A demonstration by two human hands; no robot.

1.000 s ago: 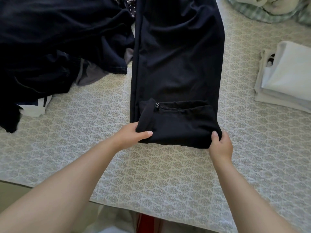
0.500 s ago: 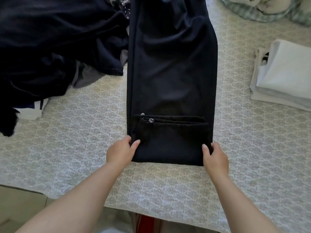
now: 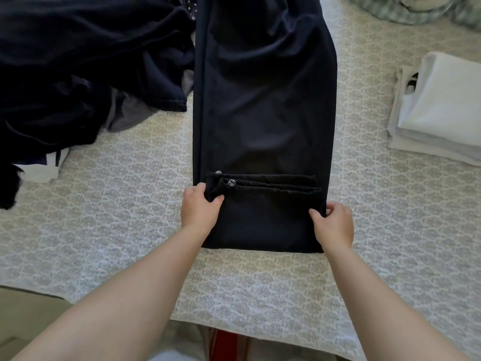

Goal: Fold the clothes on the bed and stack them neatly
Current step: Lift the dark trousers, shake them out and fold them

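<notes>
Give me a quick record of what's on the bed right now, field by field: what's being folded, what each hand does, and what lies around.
item being folded: dark trousers, laid lengthwise, near end folded up
left hand: grips the left edge of the folded part
right hand: grips the right edge of the folded part
unfolded clothes: dark pile at the far left
finished stack: folded white clothes at the right
surface: patterned bedspread
</notes>
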